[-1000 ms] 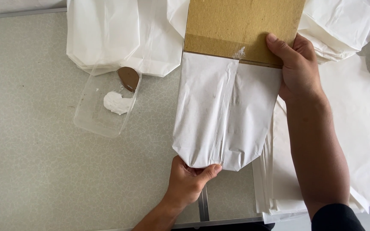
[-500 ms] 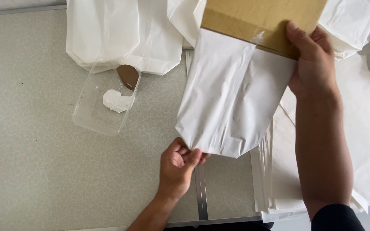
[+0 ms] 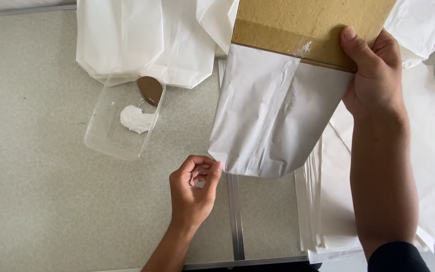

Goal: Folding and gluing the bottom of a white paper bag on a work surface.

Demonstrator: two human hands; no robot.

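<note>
I see open surface (image 3: 36, 201) to the left and below my left hand (image 3: 193, 189) — room to pass there. Above it, a clear plastic tray (image 3: 107, 136) blocks the way. To the right, stacked white sheets (image 3: 328, 201) and the held white bag (image 3: 273, 121) crowd things — little room.

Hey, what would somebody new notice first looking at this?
The brown cardboard sheet with white paper folded around it, held up at centre by the right hand. Below it the left hand curls by the paper's lower corner. To the left sits a clear plastic tray with white paste.
</note>
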